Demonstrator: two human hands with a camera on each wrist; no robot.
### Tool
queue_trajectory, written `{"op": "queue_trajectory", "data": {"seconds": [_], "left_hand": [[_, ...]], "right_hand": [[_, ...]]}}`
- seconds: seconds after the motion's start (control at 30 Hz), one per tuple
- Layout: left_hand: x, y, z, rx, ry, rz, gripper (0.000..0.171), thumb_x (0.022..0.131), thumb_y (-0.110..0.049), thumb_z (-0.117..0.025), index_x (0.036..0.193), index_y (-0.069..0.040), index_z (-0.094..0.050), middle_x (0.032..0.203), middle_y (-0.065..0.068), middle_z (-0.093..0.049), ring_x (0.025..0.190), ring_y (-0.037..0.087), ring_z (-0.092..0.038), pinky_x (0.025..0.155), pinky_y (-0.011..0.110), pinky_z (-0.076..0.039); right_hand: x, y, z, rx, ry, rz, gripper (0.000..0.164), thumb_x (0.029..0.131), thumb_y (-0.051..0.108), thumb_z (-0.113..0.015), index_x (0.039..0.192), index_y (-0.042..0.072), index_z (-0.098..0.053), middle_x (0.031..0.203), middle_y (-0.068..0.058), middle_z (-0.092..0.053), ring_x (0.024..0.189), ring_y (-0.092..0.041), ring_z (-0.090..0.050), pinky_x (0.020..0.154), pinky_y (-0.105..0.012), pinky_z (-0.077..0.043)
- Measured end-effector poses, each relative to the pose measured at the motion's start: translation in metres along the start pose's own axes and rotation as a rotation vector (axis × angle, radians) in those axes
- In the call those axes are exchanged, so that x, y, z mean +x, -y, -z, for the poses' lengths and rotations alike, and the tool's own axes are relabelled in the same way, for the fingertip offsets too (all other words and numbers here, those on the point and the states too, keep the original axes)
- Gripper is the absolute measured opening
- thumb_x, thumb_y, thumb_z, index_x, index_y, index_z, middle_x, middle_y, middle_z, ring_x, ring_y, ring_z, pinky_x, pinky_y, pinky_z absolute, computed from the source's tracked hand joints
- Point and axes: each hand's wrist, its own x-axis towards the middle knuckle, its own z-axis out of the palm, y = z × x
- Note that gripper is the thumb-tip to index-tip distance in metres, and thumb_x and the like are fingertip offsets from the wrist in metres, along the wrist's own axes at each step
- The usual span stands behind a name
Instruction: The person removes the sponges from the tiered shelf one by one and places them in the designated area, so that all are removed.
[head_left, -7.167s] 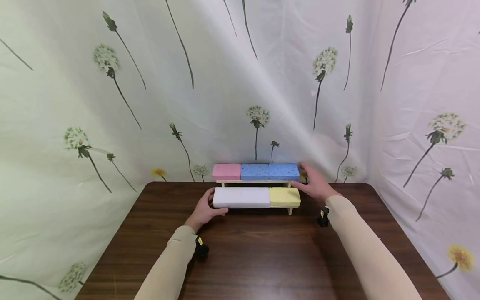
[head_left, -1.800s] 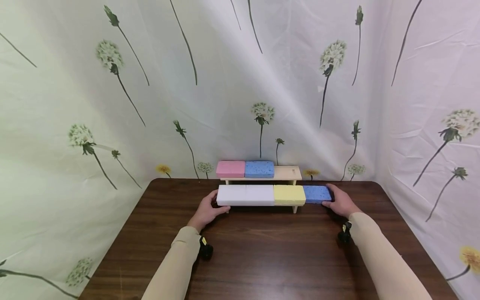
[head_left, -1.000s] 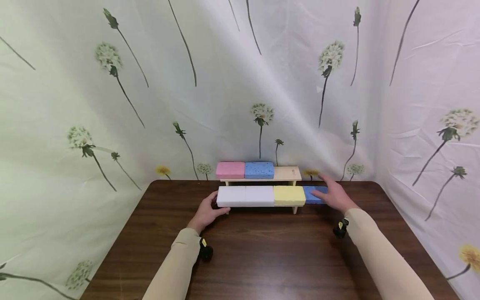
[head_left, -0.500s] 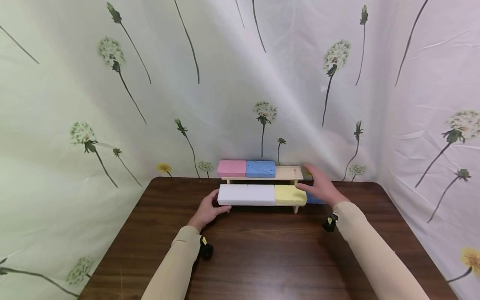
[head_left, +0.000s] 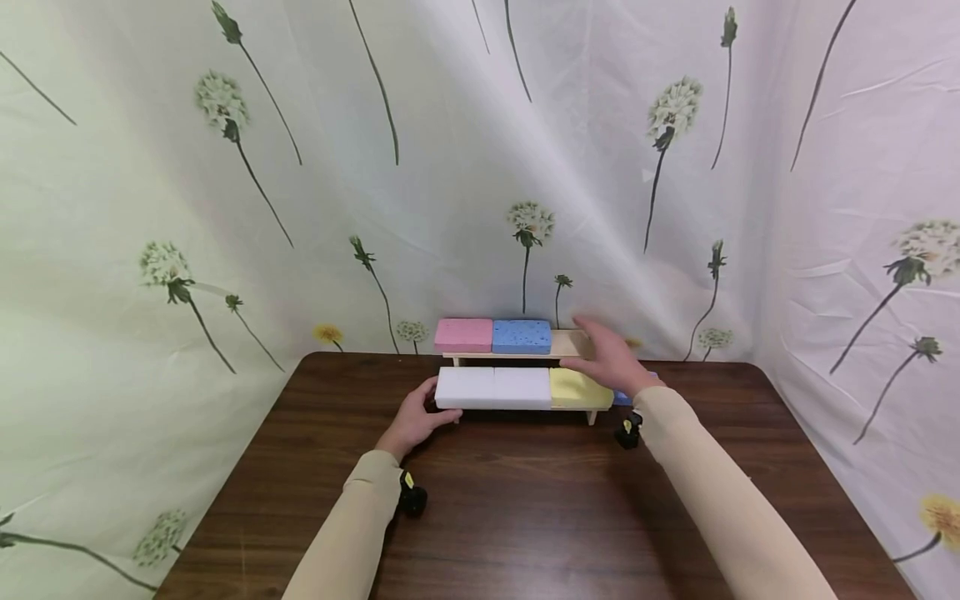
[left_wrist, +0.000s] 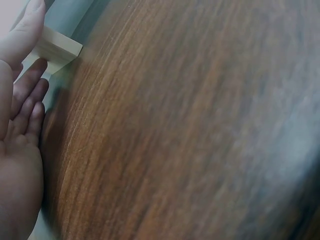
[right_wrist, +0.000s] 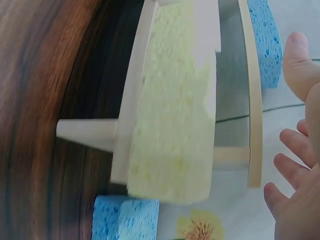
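I have the speckled blue sponge (head_left: 521,337) on the rear wooden rack (head_left: 564,344), just left of the right hand (head_left: 613,364) and well apart from the left hand (head_left: 412,418). The right hand is spread, thumb apart from the fingers; on the right wrist feed I see a gap between it and that sponge. It hangs beside the rack's bare end, partly over the yellow sponge (head_left: 576,389). The left hand curls round the left end of the front wooden rack (head_left: 592,417), thumb in front; how firmly it presses, I cannot tell.

Touching the speckled sponge on its left is a pink sponge (head_left: 463,335). The front rack carries two white foam blocks (head_left: 465,388) and the yellow sponge side by side. Past its right end, a second blue sponge (head_left: 622,398) lies on the dark wood-grain table (head_left: 487,500). Dandelion-printed cloth (head_left: 450,208) hangs behind everything.
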Motion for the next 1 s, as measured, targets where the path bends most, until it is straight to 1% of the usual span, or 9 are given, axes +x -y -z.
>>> {"op": "queue_trajectory", "data": {"seconds": [0.13, 0.23, 0.33, 0.4, 0.57, 0.63, 0.73, 0.87, 1.0], "left_hand": [[-0.001, -0.001, 0.000, 0.005, 0.003, 0.000, 0.077, 0.088, -0.019, -0.088, 0.153, -0.007, -0.050, 0.136, 0.015, -0.067, 0.127, 0.031, -0.060, 0.110, 0.049, -0.046], [-0.002, -0.001, -0.001, 0.000, 0.005, -0.004, 0.077, 0.088, -0.018, -0.088, 0.153, -0.006, -0.050, 0.136, 0.016, -0.067, 0.125, 0.032, -0.060, 0.108, 0.049, -0.046], [-0.003, 0.000, -0.002, -0.009, -0.010, -0.012, 0.076, 0.088, -0.016, -0.088, 0.153, -0.005, -0.050, 0.135, 0.017, -0.067, 0.124, 0.031, -0.061, 0.108, 0.049, -0.046], [-0.006, -0.008, -0.001, -0.004, -0.007, -0.011, 0.076, 0.088, -0.013, -0.087, 0.153, -0.002, -0.049, 0.135, 0.019, -0.067, 0.124, 0.033, -0.060, 0.108, 0.051, -0.046], [-0.017, -0.040, 0.004, 0.007, 0.016, -0.011, 0.074, 0.089, -0.009, -0.085, 0.152, 0.005, -0.048, 0.134, 0.023, -0.066, 0.124, 0.037, -0.060, 0.108, 0.053, -0.046], [-0.019, -0.045, 0.005, 0.001, 0.016, -0.015, 0.073, 0.089, -0.009, -0.085, 0.151, 0.005, -0.048, 0.134, 0.023, -0.066, 0.123, 0.036, -0.061, 0.108, 0.051, -0.047], [-0.020, -0.045, 0.005, 0.001, 0.019, -0.008, 0.073, 0.089, -0.008, -0.084, 0.151, 0.005, -0.048, 0.134, 0.023, -0.066, 0.123, 0.035, -0.061, 0.107, 0.050, -0.046], [-0.020, -0.045, 0.005, -0.003, 0.019, -0.015, 0.071, 0.090, -0.005, -0.083, 0.151, 0.006, -0.048, 0.134, 0.024, -0.066, 0.123, 0.037, -0.060, 0.108, 0.053, -0.046], [-0.019, -0.044, 0.005, -0.014, 0.023, -0.025, 0.072, 0.090, -0.005, -0.083, 0.151, 0.006, -0.047, 0.135, 0.025, -0.065, 0.124, 0.039, -0.059, 0.109, 0.056, -0.045]], "right_hand": [[0.007, 0.002, -0.005, -0.016, 0.010, -0.003, 0.089, 0.098, 0.039, -0.076, 0.164, 0.001, -0.029, 0.168, -0.020, -0.033, 0.154, -0.040, -0.031, 0.124, -0.056, -0.028], [0.011, 0.002, -0.008, -0.016, 0.009, 0.008, 0.089, 0.097, 0.038, -0.077, 0.163, -0.001, -0.031, 0.167, -0.022, -0.034, 0.154, -0.042, -0.031, 0.124, -0.057, -0.028], [0.014, 0.004, -0.011, -0.008, 0.010, 0.012, 0.089, 0.097, 0.037, -0.078, 0.162, -0.003, -0.032, 0.166, -0.023, -0.035, 0.153, -0.043, -0.031, 0.124, -0.058, -0.027], [0.016, 0.006, -0.011, -0.012, 0.015, 0.007, 0.089, 0.097, 0.038, -0.077, 0.162, -0.002, -0.032, 0.166, -0.022, -0.035, 0.153, -0.042, -0.032, 0.124, -0.057, -0.028], [0.021, 0.013, -0.012, -0.026, 0.028, -0.014, 0.088, 0.098, 0.038, -0.076, 0.163, 0.000, -0.031, 0.167, -0.021, -0.036, 0.153, -0.041, -0.034, 0.123, -0.056, -0.030], [0.023, 0.015, -0.013, -0.030, 0.033, -0.019, 0.089, 0.098, 0.038, -0.076, 0.163, -0.001, -0.030, 0.166, -0.022, -0.035, 0.152, -0.042, -0.034, 0.123, -0.057, -0.030], [0.025, 0.017, -0.015, -0.046, 0.039, -0.028, 0.088, 0.099, 0.039, -0.075, 0.163, -0.001, -0.030, 0.166, -0.023, -0.035, 0.152, -0.043, -0.035, 0.123, -0.060, -0.028], [0.029, 0.018, -0.019, -0.060, 0.049, -0.043, 0.086, 0.100, 0.040, -0.072, 0.163, -0.001, -0.030, 0.166, -0.023, -0.035, 0.152, -0.043, -0.034, 0.124, -0.059, -0.026], [0.032, 0.020, -0.021, -0.046, 0.058, -0.057, 0.083, 0.102, 0.036, -0.071, 0.163, -0.002, -0.030, 0.166, -0.024, -0.035, 0.152, -0.044, -0.034, 0.123, -0.058, -0.028]]}}
